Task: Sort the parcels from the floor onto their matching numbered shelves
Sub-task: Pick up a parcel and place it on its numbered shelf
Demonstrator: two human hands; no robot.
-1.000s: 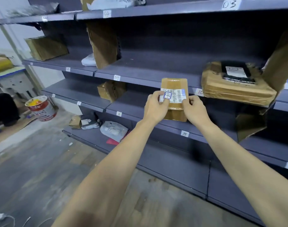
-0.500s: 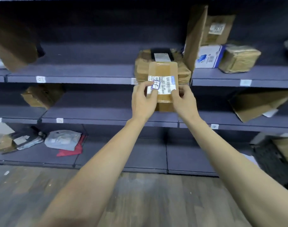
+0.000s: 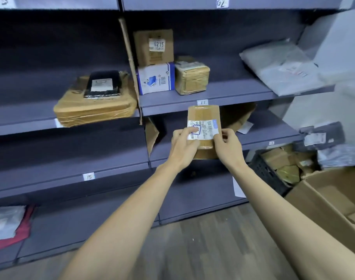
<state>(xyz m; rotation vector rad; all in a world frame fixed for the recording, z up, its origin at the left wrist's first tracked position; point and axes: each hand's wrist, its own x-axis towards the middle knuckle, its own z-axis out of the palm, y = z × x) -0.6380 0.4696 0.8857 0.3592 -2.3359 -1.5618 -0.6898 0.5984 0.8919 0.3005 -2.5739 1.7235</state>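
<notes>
Step in hand: shelf matching. Left hand (image 3: 184, 145) and right hand (image 3: 227, 145) grip the parcel (image 3: 203, 118) upright. Shelf tag (image 3: 202, 102) sits just above; next, compare numbers.

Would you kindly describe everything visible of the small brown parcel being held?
The small brown parcel is flat cardboard wrapped in glossy tape, held upright before the shelves. A white barcode label with a blue-outlined box crosses its middle. The left hand and right hand grip its lower half, hiding the bottom edge.
</notes>
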